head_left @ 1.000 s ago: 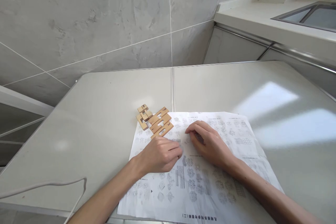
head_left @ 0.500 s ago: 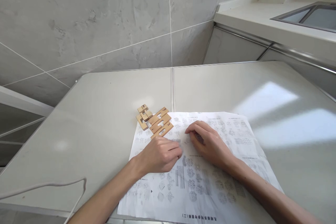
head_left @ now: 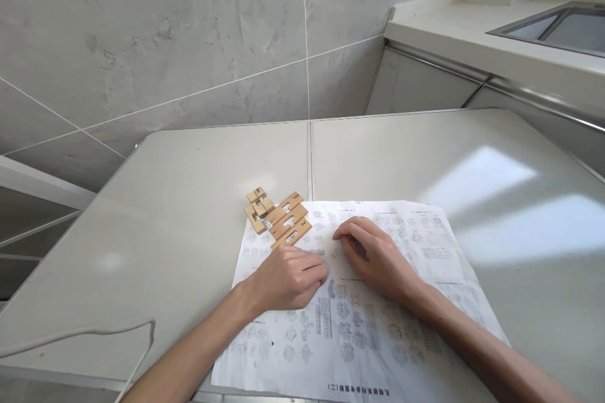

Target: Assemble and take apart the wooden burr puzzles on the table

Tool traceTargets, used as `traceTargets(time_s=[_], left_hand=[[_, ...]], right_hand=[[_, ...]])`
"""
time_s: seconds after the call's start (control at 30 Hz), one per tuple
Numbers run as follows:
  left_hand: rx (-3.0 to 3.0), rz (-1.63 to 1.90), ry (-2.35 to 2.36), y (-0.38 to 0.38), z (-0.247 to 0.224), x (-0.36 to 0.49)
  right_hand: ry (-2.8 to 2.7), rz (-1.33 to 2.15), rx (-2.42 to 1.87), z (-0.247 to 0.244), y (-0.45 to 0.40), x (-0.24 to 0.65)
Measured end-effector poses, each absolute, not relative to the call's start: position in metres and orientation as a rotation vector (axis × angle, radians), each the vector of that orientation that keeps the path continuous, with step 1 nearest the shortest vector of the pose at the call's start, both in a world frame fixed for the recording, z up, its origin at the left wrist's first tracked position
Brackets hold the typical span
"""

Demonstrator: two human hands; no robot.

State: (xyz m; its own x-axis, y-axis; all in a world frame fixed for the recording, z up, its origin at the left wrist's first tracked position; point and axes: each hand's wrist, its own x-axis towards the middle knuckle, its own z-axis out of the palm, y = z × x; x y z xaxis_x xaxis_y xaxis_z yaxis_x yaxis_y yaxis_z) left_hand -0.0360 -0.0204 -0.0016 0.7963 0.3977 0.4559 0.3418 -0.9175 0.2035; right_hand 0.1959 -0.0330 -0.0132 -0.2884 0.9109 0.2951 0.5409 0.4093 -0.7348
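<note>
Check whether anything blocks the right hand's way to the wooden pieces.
Nothing visible stands between the right hand and the wooden pieces; only flat paper shows in the gap. The left hand is at the pieces' near side, seemingly beside that path rather than across it.

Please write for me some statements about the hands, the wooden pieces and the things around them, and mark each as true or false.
1. The left hand is over the printed sheet. True.
2. The right hand is nearer to the wooden pieces than the left hand. False: the left hand is nearer.
3. The wooden pieces stand in one tall tower. False: they lie low and spread out.
4. A pale cable lies on the left part of the table. True.
5. The hands are clasped together. False: they are apart.
</note>
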Motion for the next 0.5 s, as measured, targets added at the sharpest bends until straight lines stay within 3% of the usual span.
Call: traceTargets(time_s=[0.5], left_hand=[[2.828,0.814,0.565,-0.0195,-0.0015,-0.0357]], right_hand=[[-1.958,0.685,-1.24,-0.0133,-0.0329,0.1959]])
